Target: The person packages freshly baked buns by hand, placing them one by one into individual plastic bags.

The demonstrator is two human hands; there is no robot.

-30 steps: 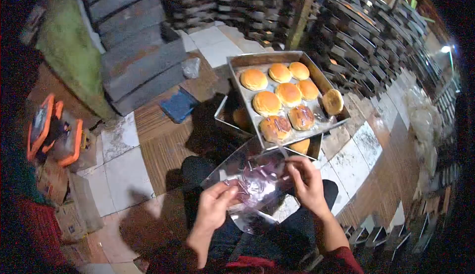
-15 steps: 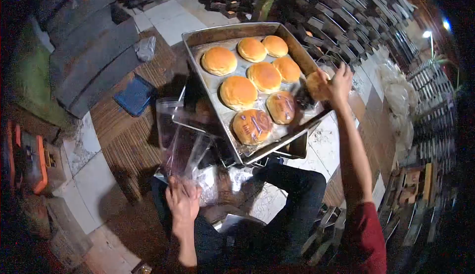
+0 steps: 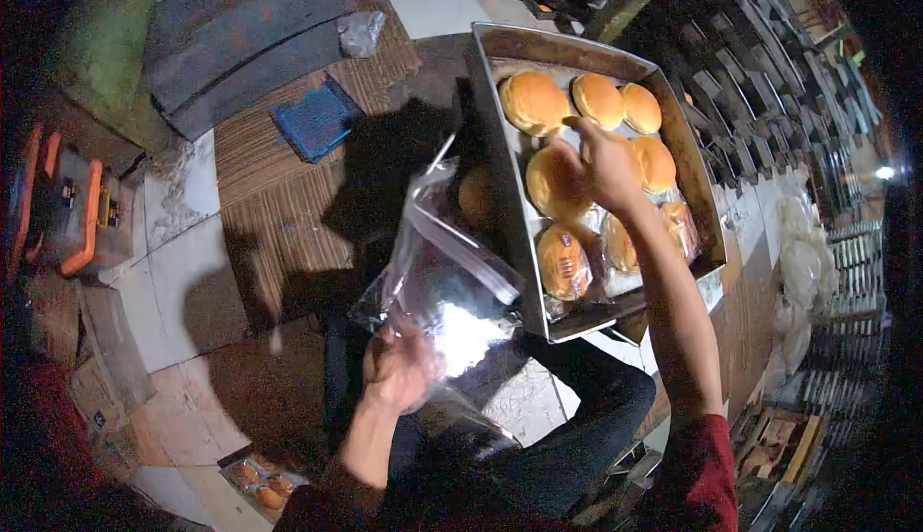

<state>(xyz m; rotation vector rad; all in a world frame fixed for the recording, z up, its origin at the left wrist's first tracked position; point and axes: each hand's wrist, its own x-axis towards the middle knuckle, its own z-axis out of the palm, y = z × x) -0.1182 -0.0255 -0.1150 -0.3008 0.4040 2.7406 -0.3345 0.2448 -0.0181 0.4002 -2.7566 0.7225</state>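
My right hand reaches over a metal baking tray, its fingers closed around an unwrapped bun in the tray's left part. Other bare buns, such as one at the top left, lie on the tray's liner. Along the near side sit wrapped buns in clear printed film, one of them at the near left corner. Clear plastic bags spread beside the tray, pinched at their lower end by my left hand, which is blurred.
A blue plastic basket and a crumpled clear bag lie to the left. Orange-handled crates stand at the far left. Wrapped buns sit low on the left. Pale plastic hangs at the right.
My right hand has moved from the tray's right edge to a bun at its left. The view has shifted, and the bags are lifted and spread more by my left hand.
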